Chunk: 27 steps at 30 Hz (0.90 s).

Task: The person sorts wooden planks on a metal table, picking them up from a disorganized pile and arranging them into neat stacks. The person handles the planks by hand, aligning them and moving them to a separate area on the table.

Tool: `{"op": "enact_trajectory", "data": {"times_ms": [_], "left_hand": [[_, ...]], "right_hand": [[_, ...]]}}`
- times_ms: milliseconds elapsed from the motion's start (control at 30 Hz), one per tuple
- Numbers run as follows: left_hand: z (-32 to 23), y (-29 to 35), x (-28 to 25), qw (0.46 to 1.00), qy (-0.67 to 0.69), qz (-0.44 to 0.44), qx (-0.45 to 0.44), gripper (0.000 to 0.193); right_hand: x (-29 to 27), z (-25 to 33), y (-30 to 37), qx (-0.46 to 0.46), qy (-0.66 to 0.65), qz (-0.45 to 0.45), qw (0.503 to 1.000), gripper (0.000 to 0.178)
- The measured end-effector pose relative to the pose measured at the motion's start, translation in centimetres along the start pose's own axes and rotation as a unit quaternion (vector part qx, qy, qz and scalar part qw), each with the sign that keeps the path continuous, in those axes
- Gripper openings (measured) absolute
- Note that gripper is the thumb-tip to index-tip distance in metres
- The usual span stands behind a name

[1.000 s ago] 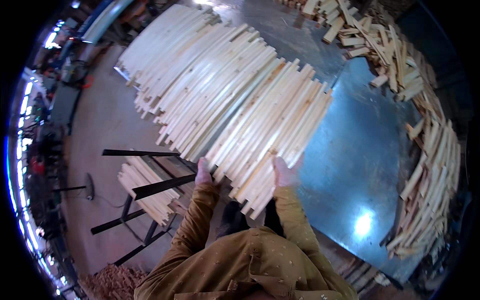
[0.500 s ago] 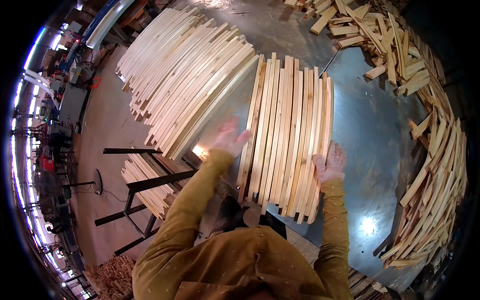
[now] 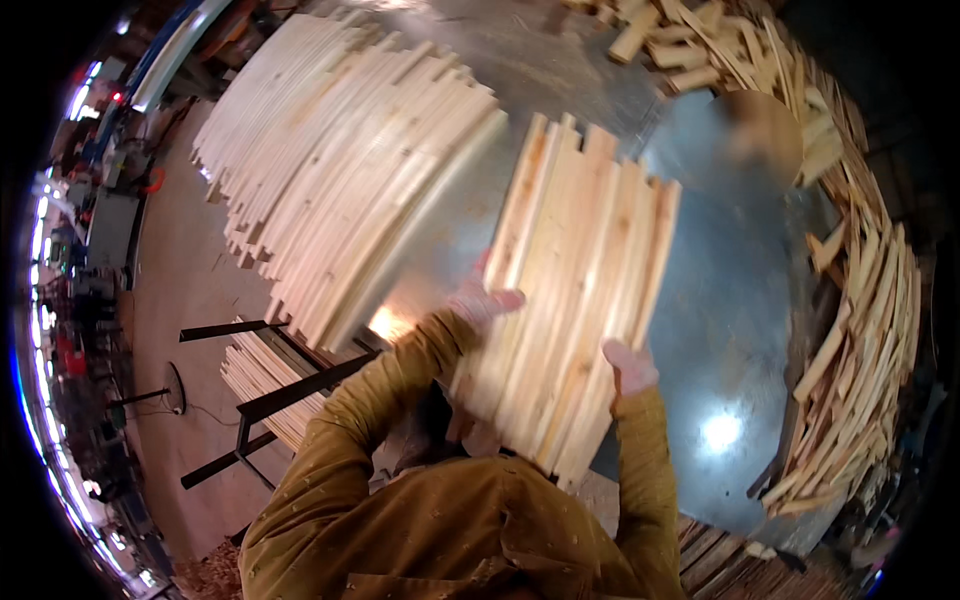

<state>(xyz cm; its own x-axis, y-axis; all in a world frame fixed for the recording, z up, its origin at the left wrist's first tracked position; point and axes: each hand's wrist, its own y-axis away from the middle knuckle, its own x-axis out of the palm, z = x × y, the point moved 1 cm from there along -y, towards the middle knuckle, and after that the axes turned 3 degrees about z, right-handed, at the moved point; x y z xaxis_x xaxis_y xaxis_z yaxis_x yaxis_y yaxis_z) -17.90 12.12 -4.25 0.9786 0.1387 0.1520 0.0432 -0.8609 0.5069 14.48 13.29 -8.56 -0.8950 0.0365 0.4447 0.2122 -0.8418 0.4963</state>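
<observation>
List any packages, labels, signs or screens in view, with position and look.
None can be made out: only bare wood slats between the left hand and right hand on a metal table. The far-left shop clutter is too blurred to tell.

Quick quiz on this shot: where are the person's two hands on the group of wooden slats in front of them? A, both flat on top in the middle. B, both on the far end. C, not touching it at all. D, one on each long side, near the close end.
D: the left hand presses the left edge of the slat bundle and the right hand its right edge, near the close end, on the metal table.
</observation>
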Motion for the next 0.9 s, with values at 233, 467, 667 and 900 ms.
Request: {"op": "enact_trajectory", "data": {"times_ms": [233, 467, 667, 900], "left_hand": [[-11.6, 1.0, -8.8, 0.988, -0.107, 0.102, 0.037, 0.110], [-32.6, 0.1, -39.3, 0.913, -0.204, 0.079, 0.343, 0.104], [-41.5, -3.7, -64.3, 0.897, -0.274, 0.032, 0.347, 0.085], [-35.5, -10.1, -73.8, 0.804, -0.564, -0.189, -0.009, 0.096]], "right_hand": [[20.5, 5.3, 5.5, -0.114, 0.119, 0.032, 0.986, 0.062], [50.4, 1.3, -3.4, -0.208, 0.075, 0.122, 0.968, 0.026], [72.1, -9.5, -19.8, -0.206, -0.116, 0.129, 0.963, 0.047], [79.9, -14.3, -27.3, -0.159, 0.744, 0.259, 0.595, 0.050]]}}
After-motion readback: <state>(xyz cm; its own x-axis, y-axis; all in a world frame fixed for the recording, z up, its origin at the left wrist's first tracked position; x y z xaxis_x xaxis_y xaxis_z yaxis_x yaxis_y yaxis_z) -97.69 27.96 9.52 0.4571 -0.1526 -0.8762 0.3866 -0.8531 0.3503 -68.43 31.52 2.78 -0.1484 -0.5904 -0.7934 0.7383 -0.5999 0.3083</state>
